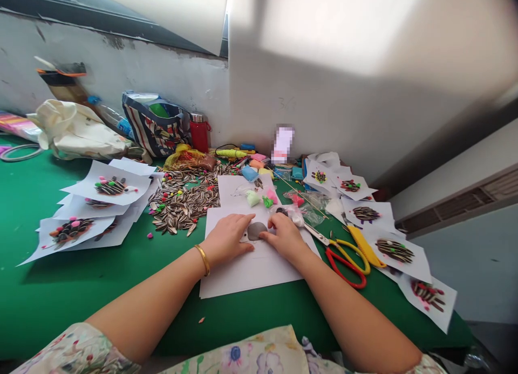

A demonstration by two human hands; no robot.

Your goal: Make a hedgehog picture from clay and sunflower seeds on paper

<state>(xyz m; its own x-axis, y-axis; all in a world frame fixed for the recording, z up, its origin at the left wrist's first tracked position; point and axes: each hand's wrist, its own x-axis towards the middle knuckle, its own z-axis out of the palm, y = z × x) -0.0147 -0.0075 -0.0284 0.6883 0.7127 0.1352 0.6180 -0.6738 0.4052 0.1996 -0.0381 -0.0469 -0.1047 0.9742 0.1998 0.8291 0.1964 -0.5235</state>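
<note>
A flat grey oval of modelling clay (256,231) lies on white paper (251,274) between my hands. My left hand (229,236) rests on the sheet to its left, fingers stretched out, thumb and forefinger apart around that side. My right hand (286,236) is curled on the right, with its thumb pressing the clay's edge. A small dark lump (282,211) sits just beyond my right knuckles. Soft lumps of green clay (253,198) and pink clay (272,196) lie farther up the paper.
Striped sunflower seeds (182,198) are heaped to the left. Scissors (343,258) and a yellow-handled cutter (364,247) lie right of the paper. Seed-decorated sheets are stacked at left (117,171) and right (408,263). A red bottle (199,134) and striped bag (157,128) stand behind.
</note>
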